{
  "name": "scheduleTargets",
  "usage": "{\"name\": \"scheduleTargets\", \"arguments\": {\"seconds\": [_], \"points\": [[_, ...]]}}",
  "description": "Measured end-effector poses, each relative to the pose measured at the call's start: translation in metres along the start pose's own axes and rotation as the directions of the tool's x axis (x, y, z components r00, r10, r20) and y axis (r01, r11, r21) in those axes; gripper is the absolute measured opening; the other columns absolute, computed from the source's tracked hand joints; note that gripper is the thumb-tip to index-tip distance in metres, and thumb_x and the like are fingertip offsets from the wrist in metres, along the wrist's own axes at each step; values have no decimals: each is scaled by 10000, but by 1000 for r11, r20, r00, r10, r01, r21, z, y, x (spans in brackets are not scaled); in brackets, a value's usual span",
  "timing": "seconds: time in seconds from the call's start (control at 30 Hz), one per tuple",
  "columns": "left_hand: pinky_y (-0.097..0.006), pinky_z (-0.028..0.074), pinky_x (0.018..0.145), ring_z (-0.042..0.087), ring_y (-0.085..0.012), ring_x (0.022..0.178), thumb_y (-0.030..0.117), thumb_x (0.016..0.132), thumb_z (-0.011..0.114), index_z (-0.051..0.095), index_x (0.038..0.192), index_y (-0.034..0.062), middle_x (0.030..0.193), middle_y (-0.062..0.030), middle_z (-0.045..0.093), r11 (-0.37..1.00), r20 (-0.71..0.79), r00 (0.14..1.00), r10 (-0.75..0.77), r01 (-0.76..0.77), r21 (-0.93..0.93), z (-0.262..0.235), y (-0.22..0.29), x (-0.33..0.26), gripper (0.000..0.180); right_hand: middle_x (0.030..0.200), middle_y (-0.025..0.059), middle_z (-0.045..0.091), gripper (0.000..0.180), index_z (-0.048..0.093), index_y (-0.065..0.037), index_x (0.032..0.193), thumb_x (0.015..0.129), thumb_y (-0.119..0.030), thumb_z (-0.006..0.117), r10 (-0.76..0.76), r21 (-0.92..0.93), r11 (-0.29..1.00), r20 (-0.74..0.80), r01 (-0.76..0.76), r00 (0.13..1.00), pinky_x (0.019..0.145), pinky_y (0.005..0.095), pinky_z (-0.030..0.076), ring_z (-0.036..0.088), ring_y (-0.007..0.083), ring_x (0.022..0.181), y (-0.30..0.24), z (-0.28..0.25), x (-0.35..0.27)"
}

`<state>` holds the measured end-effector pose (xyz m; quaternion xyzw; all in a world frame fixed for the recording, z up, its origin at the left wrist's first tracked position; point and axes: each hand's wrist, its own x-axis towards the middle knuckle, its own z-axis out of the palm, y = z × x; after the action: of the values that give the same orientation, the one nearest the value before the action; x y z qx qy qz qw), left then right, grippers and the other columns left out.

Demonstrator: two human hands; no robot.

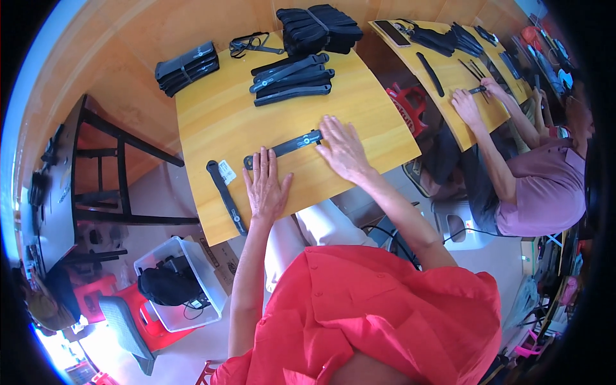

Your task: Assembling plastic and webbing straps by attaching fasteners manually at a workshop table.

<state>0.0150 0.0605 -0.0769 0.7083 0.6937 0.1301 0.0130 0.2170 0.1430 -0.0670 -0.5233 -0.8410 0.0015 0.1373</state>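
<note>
Black strap (283, 147) flat on yellow table (212, 122), left hand (265, 187) and right hand (343, 149) open, palms pressing its ends, strap's ends partly hidden under fingers.

Yellow wooden tables (212, 122) stand on a pale floor (160, 186), beside a black stool (109, 167) and red plastic stools (407, 102).

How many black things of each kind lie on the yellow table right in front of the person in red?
Loose black straps: 2, one under both hands, one to the left with a white tag
Piles of black straps: 3, back left, back middle, back right
Tangled black cords: 1
Total: 6
</note>
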Motion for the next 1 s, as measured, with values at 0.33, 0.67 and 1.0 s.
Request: {"name": "scheduleTargets", "arguments": {"seconds": [0.33, 0.67, 1.0], "points": [[-520, 150, 1070, 200, -276, 1350, 413, 881, 453, 250, 1395, 55, 1468, -111, 207, 1000, -17, 1000, 26, -26, 1, -1, 3, 1, 659, 1437, 101, 287, 592, 341, -44, 1351, 904, -424, 423, -238, 98, 967, 13, 236, 971, 1066, 479, 200, 263, 227, 1328, -20, 19, -10], [-499, 152, 1076, 150, -370, 1346, 360, 839, 536, 183, 1386, -27, 1454, -230, 137, 978, -171, 975, -141, 111, -175, -2, -2, -5, 757, 1439, 82, 288, 535, 330, -84, 1366, 924, -378, 401, -85, 49, 995, 36, 83, 996, 1073, 481, 182, 257, 231, 1331, 21, 10, -17], [-528, 165, 1061, 166, -345, 1349, 407, 838, 526, 183, 1380, -51, 1455, -208, 164, 981, -117, 975, -189, 182, -67, 3, 0, -15, 788, 1421, 104, 306, 532, 363, -77, 1342, 899, -351, 471, -200, 103, 973, -59, 205, 978, 1047, 516, 211, 285, 262, 1311, -15, 6, -10]]}}
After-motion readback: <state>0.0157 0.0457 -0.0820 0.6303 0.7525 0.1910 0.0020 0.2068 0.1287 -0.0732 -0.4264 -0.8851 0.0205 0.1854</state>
